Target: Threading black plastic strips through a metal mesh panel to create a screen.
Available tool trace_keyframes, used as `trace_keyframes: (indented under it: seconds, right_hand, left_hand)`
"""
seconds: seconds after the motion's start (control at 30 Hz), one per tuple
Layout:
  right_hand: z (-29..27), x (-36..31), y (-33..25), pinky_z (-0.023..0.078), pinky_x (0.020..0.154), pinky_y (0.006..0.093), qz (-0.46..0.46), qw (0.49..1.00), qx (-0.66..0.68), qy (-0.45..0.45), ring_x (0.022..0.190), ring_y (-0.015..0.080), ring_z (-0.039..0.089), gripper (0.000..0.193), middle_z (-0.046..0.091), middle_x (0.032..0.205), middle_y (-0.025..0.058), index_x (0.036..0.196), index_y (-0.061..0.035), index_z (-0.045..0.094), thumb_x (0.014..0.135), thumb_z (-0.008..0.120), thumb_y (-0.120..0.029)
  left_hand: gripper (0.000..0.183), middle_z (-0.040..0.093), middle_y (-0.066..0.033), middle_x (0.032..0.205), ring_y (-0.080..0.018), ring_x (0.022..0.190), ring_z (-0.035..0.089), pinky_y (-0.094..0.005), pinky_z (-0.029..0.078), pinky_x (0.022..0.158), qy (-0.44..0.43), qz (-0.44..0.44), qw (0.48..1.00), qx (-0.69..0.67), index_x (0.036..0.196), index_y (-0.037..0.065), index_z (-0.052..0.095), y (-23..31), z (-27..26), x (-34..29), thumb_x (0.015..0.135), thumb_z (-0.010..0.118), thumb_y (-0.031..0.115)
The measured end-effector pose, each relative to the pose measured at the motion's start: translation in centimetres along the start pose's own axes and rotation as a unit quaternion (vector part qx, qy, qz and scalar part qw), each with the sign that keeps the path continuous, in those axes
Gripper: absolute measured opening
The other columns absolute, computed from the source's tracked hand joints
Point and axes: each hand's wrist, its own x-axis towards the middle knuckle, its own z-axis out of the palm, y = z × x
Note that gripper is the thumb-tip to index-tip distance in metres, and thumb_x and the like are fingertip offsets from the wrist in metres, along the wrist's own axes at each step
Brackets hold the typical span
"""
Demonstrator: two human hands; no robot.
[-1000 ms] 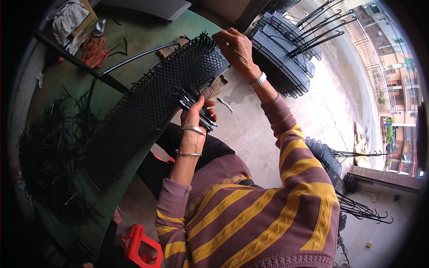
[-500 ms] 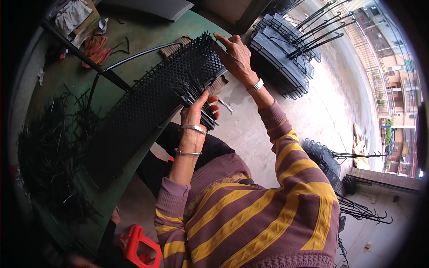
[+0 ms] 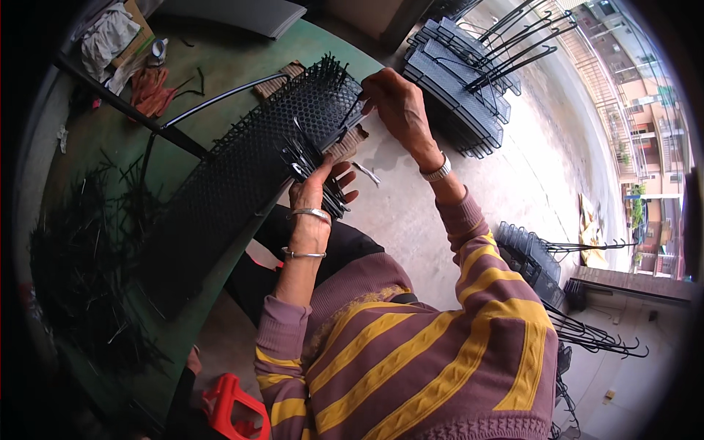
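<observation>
A long black mesh panel (image 3: 242,161) with small holes lies slanted across the green table, joined to a black metal frame. Thin black strips poke up in rows along its far end and far edge. Against the panel's near edge, my left hand (image 3: 314,187) is closed around a bundle of thin black strips (image 3: 299,158), which look like plastic ties. My right hand (image 3: 400,103) is at the panel's far right corner, fingertips pinched together. A thin dark strip (image 3: 352,115) appears to run from those fingertips down to the panel's edge.
A large heap of loose black strips (image 3: 88,264) covers the left of the green table (image 3: 220,81). Cardboard (image 3: 348,144) sits under the panel. Stacked black mesh racks with hooked rods (image 3: 455,88) stand right. A red plastic stool (image 3: 235,407) is below; another person's foot (image 3: 193,361) shows nearby.
My right hand has moved from the strip-filled far end to the panel's right corner, its fingers drawing together. My left hand still holds the bundle, shifted slightly.
</observation>
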Motion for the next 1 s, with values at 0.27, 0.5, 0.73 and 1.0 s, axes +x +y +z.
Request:
trace_keyframes:
  seconds: [0.27, 0.5, 0.73, 1.0]
  right_hand:
    - [0.4, 4.0, 3.3, 0.052, 0.058, 0.0263, -0.126, 0.979, -0.091, 0.129, 0.065, 0.0163, 0.069, 0.005, 0.068, 0.079, 0.0092, 0.096, -0.0013, 0.058, 0.094, 0.056, -0.005]
    - [1.9, 4.6, 6.6, 0.051, 0.061, 0.0411, -0.091, 0.986, -0.114, 0.082, 0.07, 0.035, 0.063, 0.004, 0.063, 0.078, 0.0138, 0.084, -0.0065, 0.063, 0.085, 0.06, -0.009]
    - [2.1, 2.9, 4.7, 0.05, 0.063, 0.044, -0.172, 0.893, -0.397, 0.121, 0.072, 0.0347, 0.064, 0.024, 0.062, 0.077, 0.0156, 0.097, -0.0067, 0.07, 0.092, 0.058, -0.028]
    - [1.1, -2.5, -1.2, 0.05, 0.064, 0.0265, 0.06, 0.958, 0.05, -0.277, 0.071, 0.0088, 0.058, 0.023, 0.063, 0.076, 0.0026, 0.098, 0.001, 0.066, 0.095, 0.061, -0.021]
  left_hand:
    - [0.019, 0.063, -0.0022, 0.081, -0.0139, 0.065, 0.059, -0.0378, 0.055, 0.065, 0.044, -0.02, 0.997, -0.062, 0.102, 0.012, 0.062, -1.0, -0.1, 0.3, 0.092, 0.066, 0.028]
    - [0.021, 0.06, -0.0036, 0.073, -0.0098, 0.058, 0.054, -0.0288, 0.048, 0.049, -0.018, 0.016, 0.999, -0.048, 0.095, 0.009, 0.06, -0.5, 0.3, -0.1, 0.091, 0.069, 0.028]
    - [0.022, 0.065, -0.0062, 0.08, -0.0106, 0.059, 0.053, -0.0278, 0.047, 0.049, -0.018, 0.041, 0.999, -0.011, 0.101, 0.01, 0.064, -0.1, 0.8, -0.7, 0.091, 0.068, 0.028]
    - [0.03, 0.071, -0.0095, 0.086, -0.0139, 0.067, 0.064, -0.0283, 0.049, 0.049, -0.014, 0.046, 0.997, 0.062, 0.106, 0.006, 0.066, -0.5, 0.9, -0.5, 0.088, 0.071, 0.029]
